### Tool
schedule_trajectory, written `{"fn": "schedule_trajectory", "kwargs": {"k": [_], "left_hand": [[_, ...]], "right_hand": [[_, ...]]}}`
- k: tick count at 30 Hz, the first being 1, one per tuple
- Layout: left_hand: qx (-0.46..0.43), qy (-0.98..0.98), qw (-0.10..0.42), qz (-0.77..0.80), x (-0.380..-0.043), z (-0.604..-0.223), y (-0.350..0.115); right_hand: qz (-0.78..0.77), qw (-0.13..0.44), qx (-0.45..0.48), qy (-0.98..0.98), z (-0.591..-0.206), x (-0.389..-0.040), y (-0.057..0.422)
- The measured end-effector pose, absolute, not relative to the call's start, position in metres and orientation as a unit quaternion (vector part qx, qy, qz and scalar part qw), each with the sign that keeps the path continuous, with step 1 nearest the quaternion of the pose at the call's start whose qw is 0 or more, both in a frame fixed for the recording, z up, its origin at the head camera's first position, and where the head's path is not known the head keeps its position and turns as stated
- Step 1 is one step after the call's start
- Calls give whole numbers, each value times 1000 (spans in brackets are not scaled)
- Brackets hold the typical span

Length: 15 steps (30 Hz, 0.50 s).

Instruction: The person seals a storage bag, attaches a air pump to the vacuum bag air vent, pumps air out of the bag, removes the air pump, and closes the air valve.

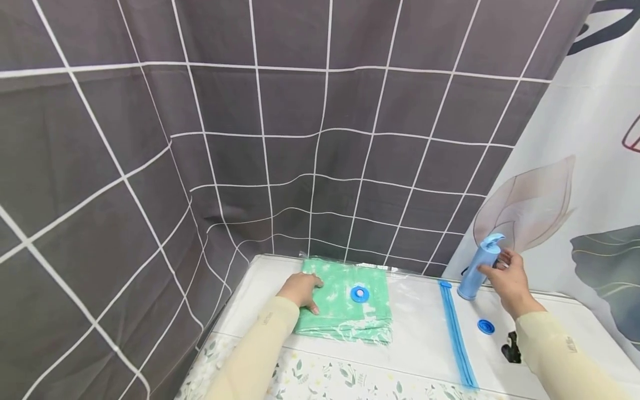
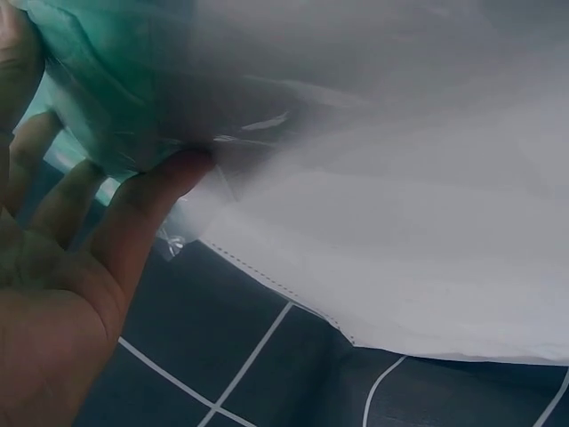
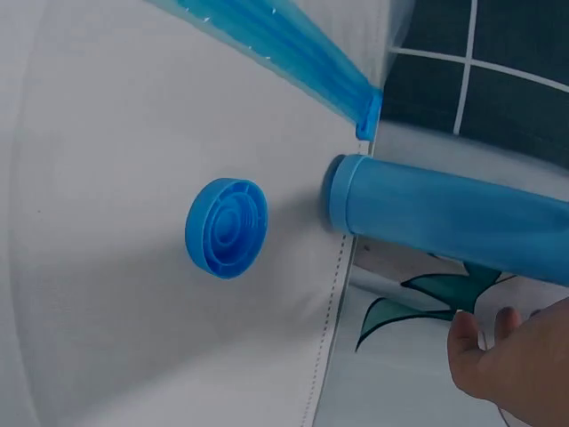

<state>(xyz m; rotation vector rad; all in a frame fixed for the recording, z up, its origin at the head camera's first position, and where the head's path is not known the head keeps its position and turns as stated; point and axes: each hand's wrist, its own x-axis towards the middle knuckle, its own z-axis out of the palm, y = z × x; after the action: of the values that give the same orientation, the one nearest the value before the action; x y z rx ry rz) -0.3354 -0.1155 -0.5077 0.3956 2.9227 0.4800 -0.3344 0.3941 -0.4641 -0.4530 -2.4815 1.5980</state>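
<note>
A folded green cloth (image 1: 345,316) lies inside a clear plastic vacuum storage bag (image 1: 415,311) with a round blue valve (image 1: 360,294). My left hand (image 1: 300,291) rests on the left edge of the bag, fingers spread. The left wrist view shows those fingers (image 2: 133,222) against the plastic. On the right, a blue cylindrical hand pump (image 1: 477,275) stands upright, its top piece tilted. Beside it is my right hand (image 1: 511,283), thumb close to the pump. In the right wrist view a gap shows between thumb and pump (image 3: 453,213); the other fingers are partly hidden.
The bag's blue zip strip (image 1: 456,336) runs across the white table (image 1: 417,347) left of the pump. A blue valve cap (image 1: 486,326) and a small black object (image 1: 511,349) lie nearer me. Dark gridded curtain (image 1: 300,111) hangs behind; floral cloth (image 1: 320,372) covers the front.
</note>
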Motion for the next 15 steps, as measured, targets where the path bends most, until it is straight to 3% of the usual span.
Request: {"fn": "schedule_trajectory", "kwargs": {"k": [14,15], "left_hand": [[141,974,69,164,-342,-517,-119],[133,974,78,166,-334,-505,-114]], "right_hand": [[458,17,-90,-884,-462,-339,400],[449,16,-92,-888,-462,-339,400]]}}
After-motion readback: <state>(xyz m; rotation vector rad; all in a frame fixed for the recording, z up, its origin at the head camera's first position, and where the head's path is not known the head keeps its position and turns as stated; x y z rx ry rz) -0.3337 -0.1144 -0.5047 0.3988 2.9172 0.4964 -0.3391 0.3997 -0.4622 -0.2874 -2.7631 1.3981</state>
